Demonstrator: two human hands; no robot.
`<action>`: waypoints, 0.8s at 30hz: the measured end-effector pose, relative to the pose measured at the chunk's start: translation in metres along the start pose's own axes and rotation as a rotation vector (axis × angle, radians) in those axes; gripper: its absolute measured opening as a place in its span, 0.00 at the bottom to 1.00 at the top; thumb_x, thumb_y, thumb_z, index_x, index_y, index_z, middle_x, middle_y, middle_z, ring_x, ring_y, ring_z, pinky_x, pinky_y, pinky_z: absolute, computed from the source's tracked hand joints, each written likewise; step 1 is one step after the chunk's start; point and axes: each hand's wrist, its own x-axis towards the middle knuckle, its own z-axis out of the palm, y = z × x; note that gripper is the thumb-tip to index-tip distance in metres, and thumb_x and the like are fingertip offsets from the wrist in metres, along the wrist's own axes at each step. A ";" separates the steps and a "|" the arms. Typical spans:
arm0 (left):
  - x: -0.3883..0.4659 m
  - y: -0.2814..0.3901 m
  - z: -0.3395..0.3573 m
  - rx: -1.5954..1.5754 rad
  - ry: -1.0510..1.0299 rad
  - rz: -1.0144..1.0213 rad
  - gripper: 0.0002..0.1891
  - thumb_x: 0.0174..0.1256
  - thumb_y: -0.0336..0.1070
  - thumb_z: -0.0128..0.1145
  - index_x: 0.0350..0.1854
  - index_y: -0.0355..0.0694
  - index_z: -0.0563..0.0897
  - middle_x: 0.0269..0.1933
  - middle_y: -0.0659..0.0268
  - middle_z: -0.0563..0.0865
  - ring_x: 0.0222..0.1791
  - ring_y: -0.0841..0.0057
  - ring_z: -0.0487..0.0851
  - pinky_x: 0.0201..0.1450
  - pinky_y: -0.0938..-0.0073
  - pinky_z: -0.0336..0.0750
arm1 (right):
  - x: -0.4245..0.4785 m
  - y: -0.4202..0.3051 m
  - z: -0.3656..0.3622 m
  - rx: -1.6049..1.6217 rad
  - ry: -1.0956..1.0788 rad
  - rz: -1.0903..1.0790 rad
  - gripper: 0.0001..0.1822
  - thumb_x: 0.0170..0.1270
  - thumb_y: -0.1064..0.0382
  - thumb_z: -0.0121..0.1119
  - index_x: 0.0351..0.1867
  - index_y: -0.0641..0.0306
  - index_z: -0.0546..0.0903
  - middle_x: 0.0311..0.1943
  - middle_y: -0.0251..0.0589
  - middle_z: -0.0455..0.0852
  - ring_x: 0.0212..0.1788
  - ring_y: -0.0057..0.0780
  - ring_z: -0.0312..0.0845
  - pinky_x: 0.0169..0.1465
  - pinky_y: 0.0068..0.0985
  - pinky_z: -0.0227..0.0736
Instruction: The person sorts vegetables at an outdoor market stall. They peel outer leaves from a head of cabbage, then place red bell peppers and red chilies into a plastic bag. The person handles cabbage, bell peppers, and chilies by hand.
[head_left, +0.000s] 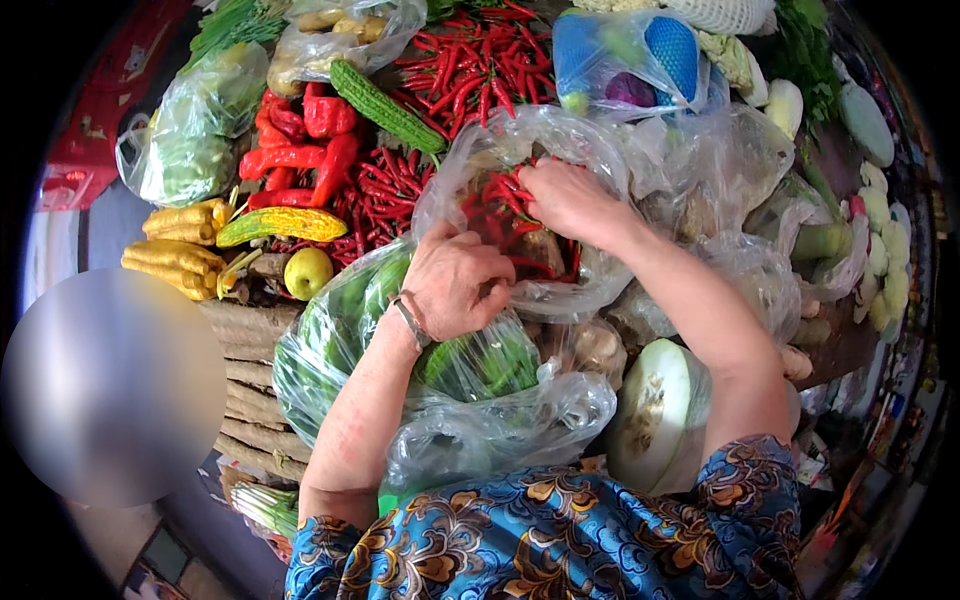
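Note:
A clear plastic bag (525, 300) lies wide-mouthed before me, with thin red chili peppers (504, 196) and some brown root pieces inside. My right hand (566, 195) reaches into its mouth, fingers curled around a bunch of the chilies; its fingertips are partly hidden. At the near left rim of that bag is my left hand (457, 285), fingers bent over the plastic and a bracelet on the wrist. Beneath the left hand sits another clear bag full of green peppers (480, 360). Loose red chilies (480, 67) are heaped beyond the open bag.
To the left lie a bitter melon (386, 107), large red peppers (330, 112), a yellow-green gourd (281, 225) and long brown roots (255, 390). A cut winter melon (652, 412) stands near my right forearm. Bagged vegetables (630, 64) crowd the far right.

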 end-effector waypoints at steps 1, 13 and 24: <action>0.000 0.000 -0.001 -0.009 -0.007 -0.006 0.05 0.55 0.36 0.58 0.31 0.46 0.86 0.31 0.68 0.87 0.39 0.67 0.83 0.52 0.61 0.68 | -0.001 0.003 0.006 -0.077 0.038 -0.023 0.13 0.64 0.62 0.62 0.44 0.69 0.81 0.41 0.56 0.85 0.48 0.56 0.83 0.50 0.48 0.77; 0.004 0.005 -0.002 0.007 0.007 -0.016 0.05 0.50 0.38 0.57 0.22 0.47 0.82 0.26 0.63 0.85 0.37 0.62 0.85 0.52 0.54 0.74 | -0.014 -0.020 0.004 0.185 -0.087 -0.335 0.20 0.60 0.69 0.62 0.56 0.64 0.79 0.45 0.55 0.80 0.50 0.58 0.79 0.52 0.48 0.75; -0.005 0.001 0.009 0.003 0.035 -0.014 0.05 0.55 0.40 0.59 0.28 0.46 0.84 0.29 0.63 0.84 0.38 0.63 0.83 0.54 0.56 0.70 | 0.004 -0.032 0.000 0.147 -0.207 -0.345 0.14 0.60 0.70 0.64 0.48 0.63 0.80 0.49 0.53 0.76 0.55 0.57 0.78 0.58 0.47 0.76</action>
